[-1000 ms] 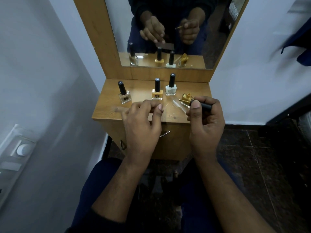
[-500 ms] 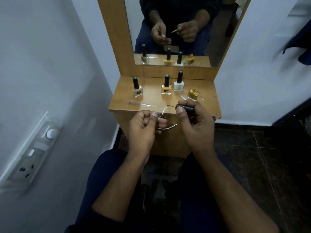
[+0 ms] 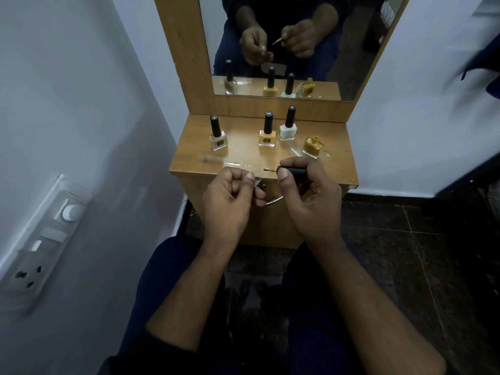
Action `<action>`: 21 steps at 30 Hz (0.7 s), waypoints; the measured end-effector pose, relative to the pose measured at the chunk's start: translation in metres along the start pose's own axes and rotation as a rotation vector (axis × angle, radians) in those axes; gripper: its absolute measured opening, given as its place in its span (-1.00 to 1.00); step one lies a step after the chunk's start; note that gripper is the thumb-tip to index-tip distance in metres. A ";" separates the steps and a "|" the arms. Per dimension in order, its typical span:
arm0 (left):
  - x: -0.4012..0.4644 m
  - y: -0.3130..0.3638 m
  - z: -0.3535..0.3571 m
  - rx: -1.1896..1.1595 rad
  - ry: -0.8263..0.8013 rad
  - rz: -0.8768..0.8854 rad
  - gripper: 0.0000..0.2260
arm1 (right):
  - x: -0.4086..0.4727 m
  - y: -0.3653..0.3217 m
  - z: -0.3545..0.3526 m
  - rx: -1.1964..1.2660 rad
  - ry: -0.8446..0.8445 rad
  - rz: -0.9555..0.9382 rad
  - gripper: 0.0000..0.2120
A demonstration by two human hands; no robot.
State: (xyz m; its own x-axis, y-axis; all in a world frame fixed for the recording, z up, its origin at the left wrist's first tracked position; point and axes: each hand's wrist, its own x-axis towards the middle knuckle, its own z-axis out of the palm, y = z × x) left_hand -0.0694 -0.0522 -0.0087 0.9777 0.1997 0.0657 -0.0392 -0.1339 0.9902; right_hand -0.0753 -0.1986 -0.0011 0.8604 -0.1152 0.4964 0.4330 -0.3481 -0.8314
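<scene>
My right hand (image 3: pixel 308 196) grips the black cap of a nail polish brush (image 3: pixel 293 171), and the mustard-tipped brush points left. My left hand (image 3: pixel 230 196) is curled in front of the table edge and pinches a small clear piece (image 3: pixel 257 181) between thumb and forefinger, just below the brush tip. What that piece is I cannot tell. The open mustard polish bottle (image 3: pixel 313 146) stands on the wooden table (image 3: pixel 243 152), to the right behind my right hand.
Three capped polish bottles stand on the table: beige (image 3: pixel 217 138), orange (image 3: pixel 267 135), white (image 3: pixel 288 127). A clear plastic strip (image 3: pixel 216 159) lies near the front edge. A mirror (image 3: pixel 284 36) rises behind. A switch panel (image 3: pixel 40 239) is on the left wall.
My left hand came off the tabletop and curled up in front of the table edge. My right hand carried the brush from the open bottle leftward to the left hand's fingertips.
</scene>
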 end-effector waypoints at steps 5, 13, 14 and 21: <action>0.001 -0.002 0.000 -0.003 -0.007 0.024 -0.90 | 0.001 0.003 0.003 -0.043 -0.012 -0.004 -0.87; 0.000 -0.002 0.001 -0.003 -0.017 0.015 -0.89 | 0.004 0.006 0.000 -0.060 0.052 0.044 -0.84; 0.000 -0.002 0.001 0.002 -0.014 0.012 -0.89 | 0.004 0.005 0.000 -0.050 0.044 0.033 -0.85; 0.000 -0.001 0.002 -0.020 -0.026 0.021 -0.89 | 0.002 0.010 0.002 -0.091 -0.026 0.027 -0.86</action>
State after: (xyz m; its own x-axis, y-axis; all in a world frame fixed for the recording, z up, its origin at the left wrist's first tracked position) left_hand -0.0685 -0.0539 -0.0103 0.9816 0.1716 0.0836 -0.0636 -0.1187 0.9909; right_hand -0.0687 -0.2004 -0.0091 0.8788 -0.1021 0.4661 0.3840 -0.4287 -0.8178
